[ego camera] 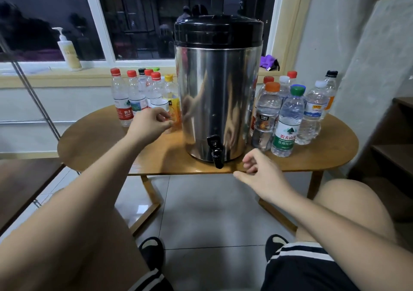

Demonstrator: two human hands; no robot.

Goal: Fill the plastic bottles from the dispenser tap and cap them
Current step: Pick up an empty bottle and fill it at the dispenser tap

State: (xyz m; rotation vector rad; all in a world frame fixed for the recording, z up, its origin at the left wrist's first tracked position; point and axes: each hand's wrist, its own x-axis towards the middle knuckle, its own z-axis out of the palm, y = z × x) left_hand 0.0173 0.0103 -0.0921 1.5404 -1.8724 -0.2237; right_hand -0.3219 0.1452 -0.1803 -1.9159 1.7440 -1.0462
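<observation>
A stainless-steel dispenser (pixel 219 94) with a black lid (pixel 219 31) stands in the middle of an oval wooden table (pixel 93 138). Its black tap (pixel 216 151) points down at the table's near edge, with no bottle beneath it.

Left of the dispenser is a cluster of capped plastic bottles, mostly red-topped, with a yellow-capped bottle (pixel 172 94) with an orange label nearest the steel wall. Right of it is a second capped cluster, including an orange-capped bottle (pixel 267 111) and a green-capped bottle (pixel 288 120), both of which look full of clear water.

The left grip (pixel 152 123) is reached out in front of the yellow-capped bottle's lower part, fingers curled; whether it pinches the bottle cannot be told. The right grip (pixel 261 172) hovers at the table's near edge just right of the tap, fingers loosely curled and released, holding nothing.

A white pump bottle (pixel 68 51) stands on the windowsill behind.
</observation>
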